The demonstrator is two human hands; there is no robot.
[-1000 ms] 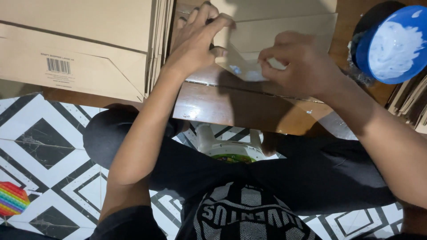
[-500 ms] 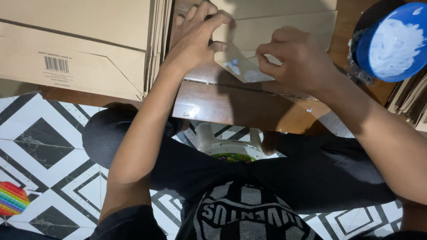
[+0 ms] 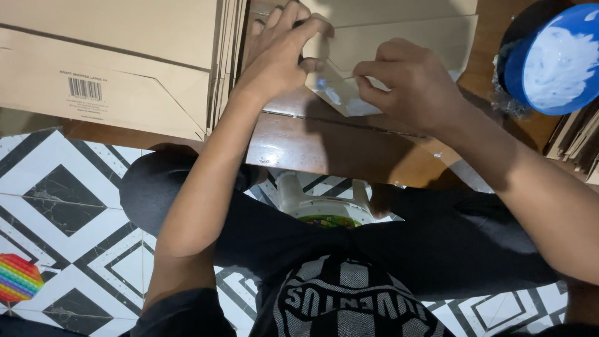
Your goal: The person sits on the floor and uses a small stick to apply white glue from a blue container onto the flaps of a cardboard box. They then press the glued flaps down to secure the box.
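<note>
A flat kraft paper bag lies on a low wooden table, its bottom flap folded toward me and smeared with white glue. My left hand presses down on the bag's left edge, fingers curled over it. My right hand pinches the flap's lower corner between thumb and fingers. Both hands touch the same bag.
A tall stack of flat kraft bags fills the table's left side. A blue bowl of white glue stands at the right, with more brown sheets beyond it. A white stool is between my legs. A rainbow toy lies on the patterned tiles.
My right hand has slid slightly down along the flap, pressing it. My left hand stays on the bag's edge with little movement.
</note>
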